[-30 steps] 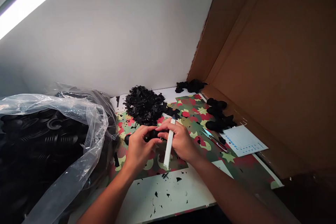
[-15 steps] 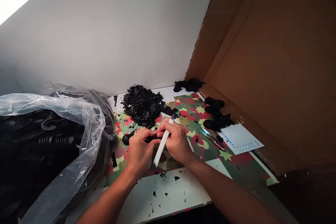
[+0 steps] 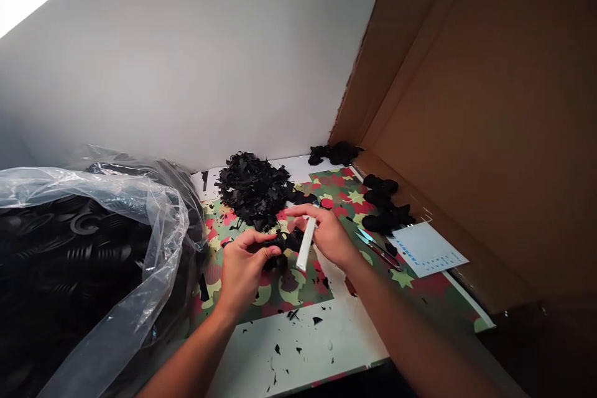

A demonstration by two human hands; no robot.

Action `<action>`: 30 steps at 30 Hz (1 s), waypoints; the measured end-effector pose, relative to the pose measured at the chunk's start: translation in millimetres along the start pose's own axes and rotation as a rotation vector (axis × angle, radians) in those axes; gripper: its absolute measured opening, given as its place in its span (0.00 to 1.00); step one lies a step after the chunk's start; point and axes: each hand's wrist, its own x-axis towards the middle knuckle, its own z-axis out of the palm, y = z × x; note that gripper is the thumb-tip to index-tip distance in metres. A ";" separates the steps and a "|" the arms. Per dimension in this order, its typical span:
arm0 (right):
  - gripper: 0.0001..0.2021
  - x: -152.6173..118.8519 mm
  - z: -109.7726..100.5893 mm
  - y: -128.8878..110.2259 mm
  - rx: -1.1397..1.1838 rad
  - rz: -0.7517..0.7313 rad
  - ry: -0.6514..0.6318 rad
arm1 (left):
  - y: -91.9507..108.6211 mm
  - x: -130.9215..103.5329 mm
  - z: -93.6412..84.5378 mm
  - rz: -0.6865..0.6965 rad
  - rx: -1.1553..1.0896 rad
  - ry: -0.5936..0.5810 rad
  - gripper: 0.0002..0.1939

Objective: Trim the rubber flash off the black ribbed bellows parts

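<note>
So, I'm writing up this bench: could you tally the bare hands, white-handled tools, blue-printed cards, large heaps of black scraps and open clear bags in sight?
Bare hands, left hand and right hand: 2
White-handled tool, in the right hand: 1
Blue-printed card: 1
Large heap of black scraps: 1
Open clear bag: 1
Total: 6

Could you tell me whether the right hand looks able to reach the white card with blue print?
Probably yes: nothing tall seems to stand between the right hand and the white card, though the white-handled tool it holds may hinder grasping.
</note>
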 end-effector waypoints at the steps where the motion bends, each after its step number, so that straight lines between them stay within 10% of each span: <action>1: 0.11 -3.3 1.8 -3.6 -0.012 -0.055 -0.027 | -0.9 0.7 -0.4 0.011 0.008 -0.004 0.06; 10: 0.09 -26.3 23.0 -15.0 -0.403 -0.428 -0.038 | -3.6 -2.1 4.5 0.196 0.279 -0.027 0.08; 22: 0.07 -7.8 0.5 -4.5 -0.034 -0.048 0.217 | 1.6 -2.1 1.8 0.121 0.171 -0.069 0.04; 30: 0.06 -16.3 3.8 -13.1 -0.229 -0.343 -0.101 | 4.4 -0.7 -3.4 0.051 0.042 -0.040 0.05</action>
